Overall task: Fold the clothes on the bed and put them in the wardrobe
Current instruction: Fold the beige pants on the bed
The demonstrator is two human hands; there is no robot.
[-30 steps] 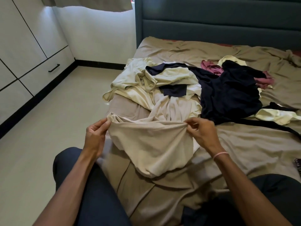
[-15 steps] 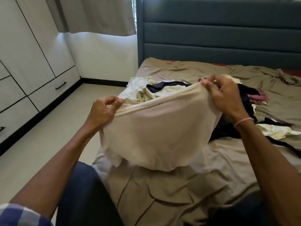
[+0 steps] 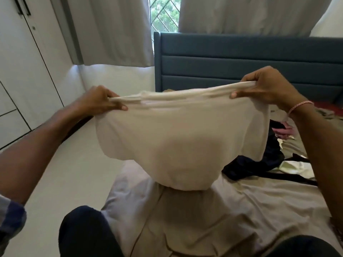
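Observation:
A cream garment [image 3: 178,138] hangs in the air in front of me, stretched wide by its top edge. My left hand [image 3: 101,102] grips the left end of that edge and my right hand [image 3: 267,86] grips the right end, fingers curled round the fabric. The cloth sags below in a rounded fold above the bed [image 3: 222,210], which has a beige sheet. To the right lie a dark navy garment [image 3: 246,167], a pale yellow piece [image 3: 295,166] and a pink one [image 3: 284,129]. The held garment hides most of the pile.
The white wardrobe [image 3: 20,75] with drawers lines the left wall across a strip of pale floor [image 3: 61,175]. A blue padded headboard [image 3: 232,62] stands behind the bed, with curtains [image 3: 115,30] and a window above. My knees in dark trousers [image 3: 87,232] are at the bottom.
Both hands have lifted the cream garment off the bed, raised it higher and pulled its top edge wider apart. The view has tilted upward toward the window.

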